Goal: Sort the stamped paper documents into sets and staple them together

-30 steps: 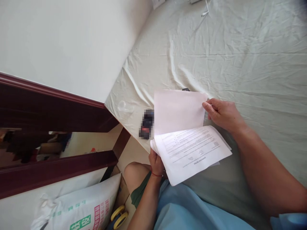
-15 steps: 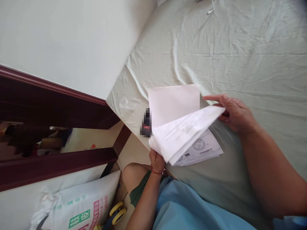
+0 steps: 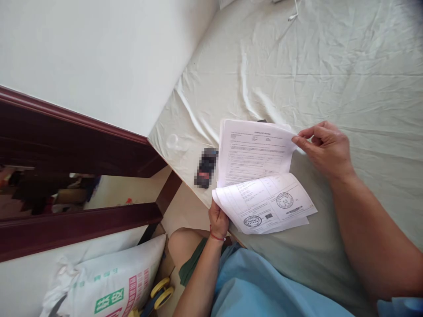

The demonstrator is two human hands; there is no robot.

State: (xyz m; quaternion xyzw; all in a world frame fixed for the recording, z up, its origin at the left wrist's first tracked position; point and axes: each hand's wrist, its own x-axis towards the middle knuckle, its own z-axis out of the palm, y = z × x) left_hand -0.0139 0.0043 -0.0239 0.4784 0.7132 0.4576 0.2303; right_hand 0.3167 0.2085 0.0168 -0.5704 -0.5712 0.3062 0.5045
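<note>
My left hand (image 3: 218, 221) is closed on the lower left edge of a bundle of printed papers. The near sheets (image 3: 280, 200), marked with round and oval black stamps and a small barcode, curl over toward my body. Behind them a printed sheet (image 3: 256, 152) with a heading and ruled lines faces up. At that sheet's upper right corner, my right hand (image 3: 325, 147) pinches the paper between thumb and fingers. Left of the papers lies a dark object (image 3: 206, 169), blurred out by pixels. Something small and dark peeks out behind the papers' top edge.
A wrinkled pale cloth (image 3: 346, 79) covers the surface under the papers. Near its left edge lies a clear round plastic item (image 3: 172, 141). A white cable end (image 3: 293, 16) rests at the top. Dark red wooden furniture (image 3: 82, 119) and a printed white sack (image 3: 112, 277) stand left.
The folded sheets my right hand held have been turned away, exposing the stamped pages and a headed sheet. My right hand now pinches that sheet's corner. My left hand keeps its hold.
</note>
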